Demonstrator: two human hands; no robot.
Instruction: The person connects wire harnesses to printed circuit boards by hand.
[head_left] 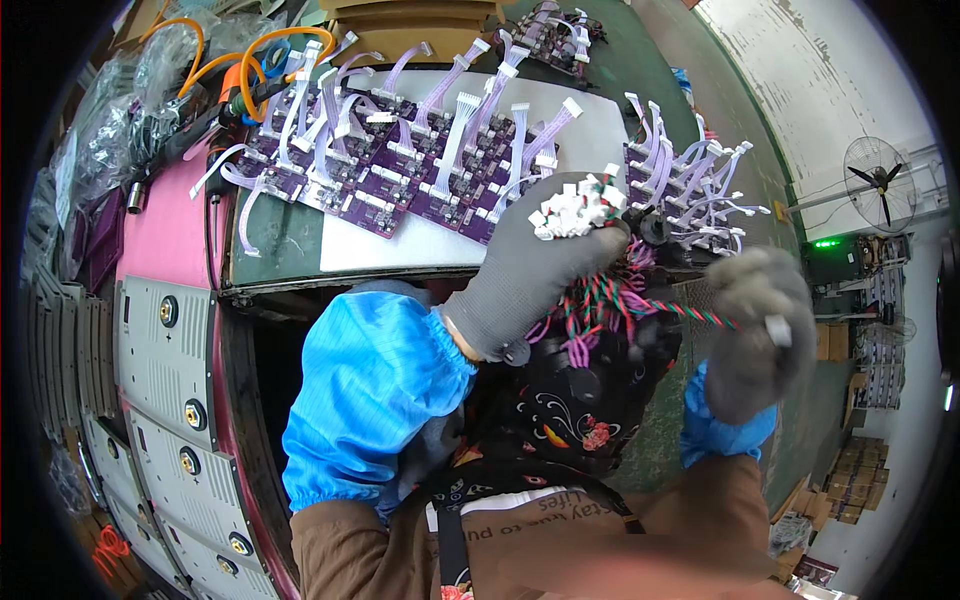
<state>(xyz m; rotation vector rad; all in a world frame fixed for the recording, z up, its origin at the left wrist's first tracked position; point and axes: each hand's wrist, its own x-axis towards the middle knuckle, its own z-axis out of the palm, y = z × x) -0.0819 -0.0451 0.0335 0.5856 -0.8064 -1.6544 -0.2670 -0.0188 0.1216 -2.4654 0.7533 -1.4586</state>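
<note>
Bundle: twisted wires (600, 308) in red, green, black and purple are gathered at the near edge of the desk (275, 235), in front of a dark floral apron (570, 420).
Left hand: the gloved left hand (550, 240) is closed around the bundle, and a cluster of white connectors (577, 208) is bunched together at its top.
Right hand: the gloved right hand (758, 335) is blurred but is seen with its fingers drawn in on a single twisted strand (690, 313), which is stretched across from the bundle; a loose-looking white plug (778, 331) is seen against the glove.
Circuit boards: purple boards (370, 185) with upright ribbon cables (455, 140) are laid on a white sheet (400, 245) behind the desk's near edge; more boards (690, 195) are placed toward the right edge, and another group (555, 42) is set near the far edge.
Left edge: an orange cable (200, 72) is looped near the far left corner, and grey metal panels (165, 350) are lined up beside the desk.
Forearms: both are covered by blue sleeves (370, 390).
</note>
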